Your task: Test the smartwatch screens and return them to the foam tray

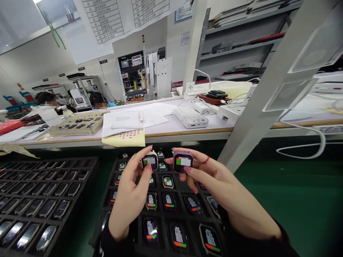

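My left hand [131,192] pinches a white smartwatch body [150,160] with a lit screen between thumb and fingers. My right hand [217,185] grips a purple smartwatch body [183,161], its screen showing green and white blocks. Both watches are held side by side above a black compartment tray [107,200]. That tray holds several more watch bodies with lit screens, such as one [168,181] just below the hands.
A second black tray [34,200] of dark-screened watch bodies lies at the left on the green mat [281,200]. Behind is a raised shelf with papers [134,119], a yellow sheet [125,138], a white device [190,117] and cables. A slanted metal post [257,96] rises at right. Other people sit far left.
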Demonstrator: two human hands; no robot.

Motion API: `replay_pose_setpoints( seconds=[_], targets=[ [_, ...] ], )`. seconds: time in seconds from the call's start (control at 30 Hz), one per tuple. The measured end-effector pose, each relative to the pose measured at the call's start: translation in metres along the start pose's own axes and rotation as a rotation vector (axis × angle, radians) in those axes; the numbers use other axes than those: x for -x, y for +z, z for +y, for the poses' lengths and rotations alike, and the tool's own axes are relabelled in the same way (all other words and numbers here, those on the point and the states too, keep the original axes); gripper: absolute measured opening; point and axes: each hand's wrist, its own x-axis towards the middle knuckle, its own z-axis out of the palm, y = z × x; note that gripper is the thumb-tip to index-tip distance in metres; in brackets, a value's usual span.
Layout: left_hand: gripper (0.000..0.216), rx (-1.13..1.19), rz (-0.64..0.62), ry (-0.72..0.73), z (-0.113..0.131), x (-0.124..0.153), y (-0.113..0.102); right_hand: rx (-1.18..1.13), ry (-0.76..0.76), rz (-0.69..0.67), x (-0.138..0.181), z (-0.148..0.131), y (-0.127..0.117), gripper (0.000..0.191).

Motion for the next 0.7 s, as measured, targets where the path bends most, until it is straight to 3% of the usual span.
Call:
replay_pose_setpoints(
  seconds=[0.7],
  targets=[
    [0.045, -0.027, 0.007, 0.049, -0.0076, -0.0024, 0.0005, -0.021, -0.001, -0.031, -0.0015, 0.0018, -0.0010, 0.033]
  ],
)
